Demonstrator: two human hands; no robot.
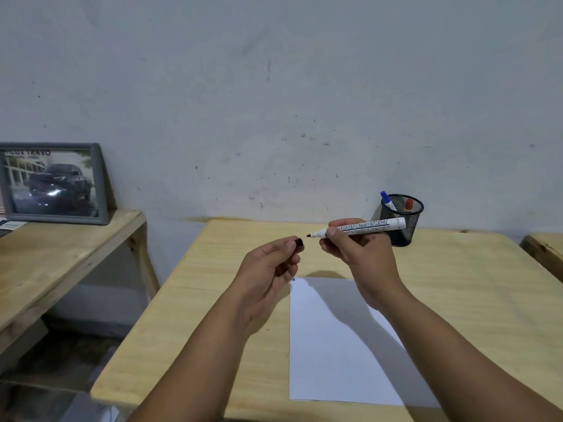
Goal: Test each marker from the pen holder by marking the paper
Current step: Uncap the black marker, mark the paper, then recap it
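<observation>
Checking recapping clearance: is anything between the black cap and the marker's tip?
No. In the head view, only open air separates the black cap from the white board marker tip.

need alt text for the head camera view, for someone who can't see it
A right hand holds an uncapped white board marker above a white paper sheet on a pale wooden table; the left hand holds its black cap. A black mesh pen holder stands behind.
</observation>
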